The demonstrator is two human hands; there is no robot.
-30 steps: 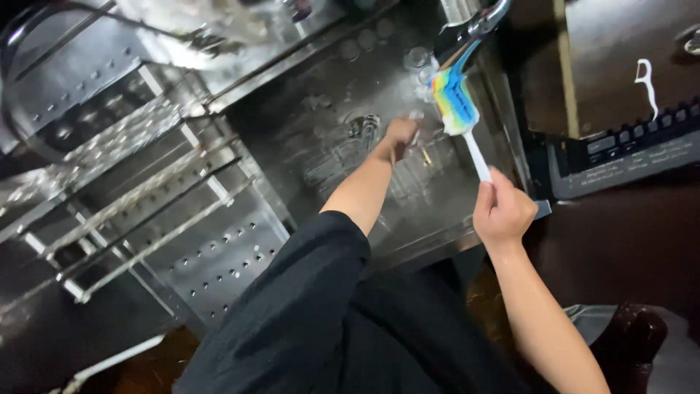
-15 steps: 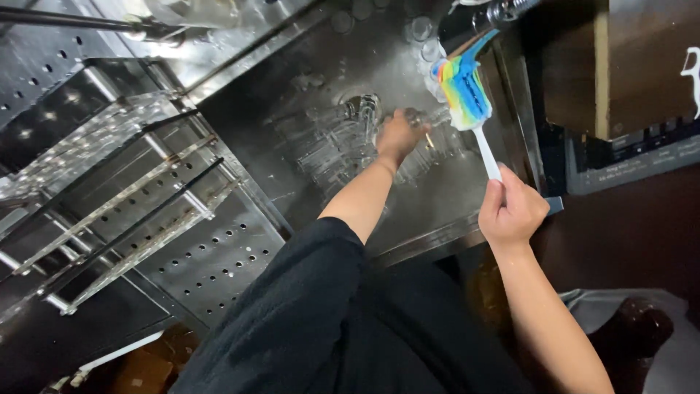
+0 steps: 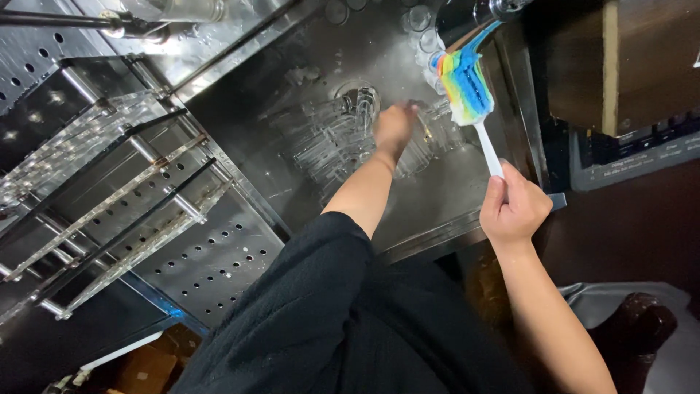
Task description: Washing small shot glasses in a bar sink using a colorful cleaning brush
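Observation:
My left hand (image 3: 394, 128) reaches down into a steel sink (image 3: 445, 208) and closes around a clear glass (image 3: 432, 135) among several clear glasses (image 3: 328, 142) lying in the basin. My right hand (image 3: 514, 211) grips the white handle of a sponge brush with a rainbow-coloured head (image 3: 464, 84). It holds the brush upright over the sink's right side, just right of my left hand. A round drain (image 3: 359, 95) shows behind the glasses.
A perforated steel draining board (image 3: 211, 266) lies left of the sink, with a rack of metal and clear bars (image 3: 102, 208) over it. A tap (image 3: 477, 11) hangs at the top right. A dark appliance with buttons (image 3: 642, 149) stands at the right.
My left hand has stayed down among the glasses, shifting slightly. The brush stays raised in my right hand, and the view has swung a little.

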